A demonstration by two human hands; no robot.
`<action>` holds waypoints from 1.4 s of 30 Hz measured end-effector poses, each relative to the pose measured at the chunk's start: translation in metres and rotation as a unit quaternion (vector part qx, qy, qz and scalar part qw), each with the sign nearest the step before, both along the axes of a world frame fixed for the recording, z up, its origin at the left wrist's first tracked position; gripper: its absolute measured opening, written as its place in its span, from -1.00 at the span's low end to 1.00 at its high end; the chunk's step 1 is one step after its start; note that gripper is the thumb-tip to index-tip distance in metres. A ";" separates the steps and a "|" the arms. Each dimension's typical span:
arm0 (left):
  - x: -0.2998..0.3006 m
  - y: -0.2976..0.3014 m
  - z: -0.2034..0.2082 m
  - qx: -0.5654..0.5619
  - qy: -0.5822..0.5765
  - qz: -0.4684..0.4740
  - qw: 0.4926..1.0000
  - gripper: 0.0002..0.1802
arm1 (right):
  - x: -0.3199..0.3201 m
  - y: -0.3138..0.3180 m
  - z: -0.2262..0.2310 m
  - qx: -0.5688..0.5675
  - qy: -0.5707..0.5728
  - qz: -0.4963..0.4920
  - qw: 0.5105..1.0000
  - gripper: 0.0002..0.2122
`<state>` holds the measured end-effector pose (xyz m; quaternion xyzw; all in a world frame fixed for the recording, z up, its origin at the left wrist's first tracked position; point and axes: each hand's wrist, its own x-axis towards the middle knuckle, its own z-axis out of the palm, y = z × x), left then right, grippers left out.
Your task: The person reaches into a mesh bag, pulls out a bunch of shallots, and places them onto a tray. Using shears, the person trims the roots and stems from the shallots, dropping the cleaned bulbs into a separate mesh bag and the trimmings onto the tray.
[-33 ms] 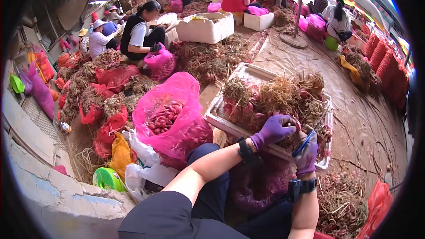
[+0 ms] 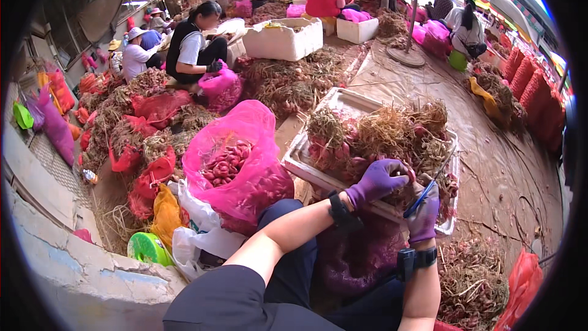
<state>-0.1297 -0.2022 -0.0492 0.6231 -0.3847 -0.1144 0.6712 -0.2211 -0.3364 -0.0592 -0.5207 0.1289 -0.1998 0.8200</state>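
My left hand (image 2: 376, 182), in a purple glove, is closed on a reddish shallot (image 2: 411, 176), its fingers pinched over the near side of a white foam tray (image 2: 331, 178). Close by on the right, my right hand (image 2: 424, 217), gloved the same way, grips blue-handled scissors (image 2: 419, 199). Their blades point up and away, beside the shallot. Dried shallot bunches (image 2: 386, 129) with straw-like stems and roots are heaped in the tray. Under my hands, between my legs, hangs a dark purple mesh bag (image 2: 355, 257), its contents hard to make out.
To the left stands an open pink mesh bag (image 2: 263, 178) of trimmed shallots (image 2: 228, 164). White plastic bags (image 2: 205, 242) and a green round container (image 2: 149, 248) lie near the wall ledge. Trimmings (image 2: 471, 282) pile up at right. Several people sit working beyond, around a white foam box (image 2: 283, 40).
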 end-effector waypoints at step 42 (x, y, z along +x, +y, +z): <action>0.054 0.048 0.017 -0.314 0.439 0.144 0.829 -0.84 | 0.006 0.049 0.023 -0.555 0.057 0.038 0.829 -0.61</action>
